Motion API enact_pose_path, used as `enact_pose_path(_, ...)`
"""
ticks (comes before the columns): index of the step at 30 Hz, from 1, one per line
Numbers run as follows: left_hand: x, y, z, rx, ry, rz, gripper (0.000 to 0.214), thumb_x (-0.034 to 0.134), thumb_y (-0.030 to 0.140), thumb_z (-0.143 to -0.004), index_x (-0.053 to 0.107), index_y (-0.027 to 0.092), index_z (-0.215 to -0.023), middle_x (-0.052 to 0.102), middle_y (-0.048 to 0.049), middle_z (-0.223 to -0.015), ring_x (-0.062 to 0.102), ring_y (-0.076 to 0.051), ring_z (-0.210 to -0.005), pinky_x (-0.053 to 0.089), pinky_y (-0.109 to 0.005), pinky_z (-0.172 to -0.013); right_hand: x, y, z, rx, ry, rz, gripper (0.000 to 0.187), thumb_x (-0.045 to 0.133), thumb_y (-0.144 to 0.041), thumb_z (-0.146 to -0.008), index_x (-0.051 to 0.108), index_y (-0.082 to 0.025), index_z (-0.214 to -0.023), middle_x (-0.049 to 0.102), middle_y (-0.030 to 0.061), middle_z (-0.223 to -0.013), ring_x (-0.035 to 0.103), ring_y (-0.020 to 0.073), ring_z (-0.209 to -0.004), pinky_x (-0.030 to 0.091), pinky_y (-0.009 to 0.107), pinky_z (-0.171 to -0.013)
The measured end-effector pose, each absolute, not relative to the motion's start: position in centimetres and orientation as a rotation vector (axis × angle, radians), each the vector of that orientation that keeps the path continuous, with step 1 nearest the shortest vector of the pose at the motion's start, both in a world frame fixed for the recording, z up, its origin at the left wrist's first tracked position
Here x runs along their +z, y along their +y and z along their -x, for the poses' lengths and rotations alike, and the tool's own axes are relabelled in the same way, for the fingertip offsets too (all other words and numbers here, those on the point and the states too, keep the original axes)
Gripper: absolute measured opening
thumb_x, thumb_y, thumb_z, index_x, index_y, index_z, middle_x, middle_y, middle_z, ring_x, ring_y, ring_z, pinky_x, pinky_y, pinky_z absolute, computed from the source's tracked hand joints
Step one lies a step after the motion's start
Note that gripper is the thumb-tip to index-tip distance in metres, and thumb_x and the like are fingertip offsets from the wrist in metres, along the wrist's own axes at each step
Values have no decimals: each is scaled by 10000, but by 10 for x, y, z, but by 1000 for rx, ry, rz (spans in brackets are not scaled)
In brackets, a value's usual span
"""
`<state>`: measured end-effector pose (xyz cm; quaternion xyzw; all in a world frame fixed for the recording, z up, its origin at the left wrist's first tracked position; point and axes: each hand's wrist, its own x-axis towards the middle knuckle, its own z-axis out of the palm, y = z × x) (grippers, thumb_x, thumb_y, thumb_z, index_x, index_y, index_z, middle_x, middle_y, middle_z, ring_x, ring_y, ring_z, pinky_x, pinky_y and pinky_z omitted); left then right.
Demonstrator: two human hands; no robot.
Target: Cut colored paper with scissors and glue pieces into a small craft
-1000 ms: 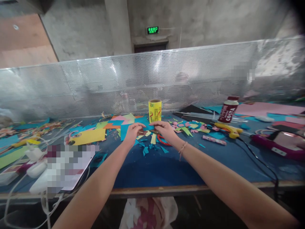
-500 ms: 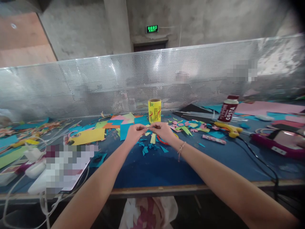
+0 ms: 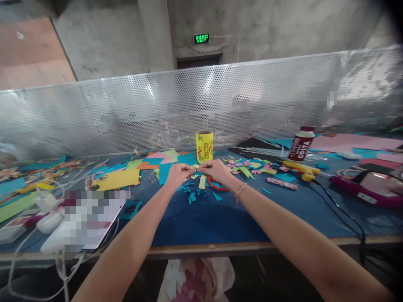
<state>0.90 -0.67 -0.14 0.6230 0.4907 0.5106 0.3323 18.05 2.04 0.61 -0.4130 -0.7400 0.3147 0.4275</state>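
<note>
My left hand (image 3: 180,174) and my right hand (image 3: 217,171) meet over the middle of the blue table, fingertips pinched and almost touching. Whatever lies between them is too small to make out. Just behind them a yellow printed roll (image 3: 204,146) stands upright. Beneath the hands are blue paper scraps (image 3: 192,197) and a pale yellow-green paper strip (image 3: 202,182). A red ring-shaped item (image 3: 217,186) shows partly beside my right hand. To the right lie cut paper flowers (image 3: 252,165) in pink, green and blue.
Right: a yellow glue gun (image 3: 302,170) with a black cord, a brown-and-white bottle (image 3: 301,143) and a purple device (image 3: 367,191). Left: a yellow paper sheet (image 3: 118,180), a tablet-like device (image 3: 105,222) and white cables (image 3: 14,268). A perforated metal screen (image 3: 141,109) rises behind the table.
My hands have drawn very slightly apart at the fingertips, still pinched. More of the red ring-shaped item shows beside my right hand. The things on the table look unmoved.
</note>
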Motion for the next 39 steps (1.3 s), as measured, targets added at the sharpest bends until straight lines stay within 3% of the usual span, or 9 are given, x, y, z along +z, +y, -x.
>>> enact_pose_path(7,2,-2,7,1592,1199,-1221,197,672,281,-591,558,137,-664,587,-1,-580,618,-148,-559,505,-292,-591,2,45,-212,803,-1632,1032,104,632,-257,-608,629,-155,-627,622,18,-595,572,133,-575,463,270,-593)
enact_pose_path(13,1,-9,-9,1541,1005,-1098,163,664,222,-597,533,149,-660,581,13,-562,623,-146,-588,513,-299,-643,-5,18,-171,1124,-1704,819,192,616,-306,-654,598,-169,-788,626,20,-723,591,116,-657,490,265,-632)
enact_pose_path(16,3,-12,-15,1476,947,-1032,135,650,174,-603,524,152,-644,561,17,-540,608,-137,-551,517,-313,-639,-4,7,-158,1129,-1628,809,178,607,-316,-669,559,-166,-751,604,10,-708,581,106,-662,490,247,-615)
enact_pose_path(20,5,-15,-17,1401,909,-1038,140,652,150,-598,517,143,-637,554,11,-562,590,-121,-543,518,-297,-616,-1,4,-160,1141,-1586,820,185,609,-323,-673,528,-160,-704,587,4,-671,575,102,-641,482,237,-594)
enact_pose_path(31,3,-15,-17,1399,985,-1164,287,690,128,-556,552,140,-808,573,-18,-781,577,-102,-679,497,-296,-690,-5,9,-162,1134,-1585,833,247,641,-317,-636,585,-166,-824,565,-7,-652,546,103,-597,492,258,-587)
enact_pose_path(39,0,-10,-13,1437,1006,-1204,319,680,112,-545,506,154,-809,500,19,-690,554,-89,-606,504,-310,-666,-9,16,-167,1110,-1581,831,346,621,-203,-623,518,-190,-953,493,-33,-700,533,87,-559,515,277,-580)
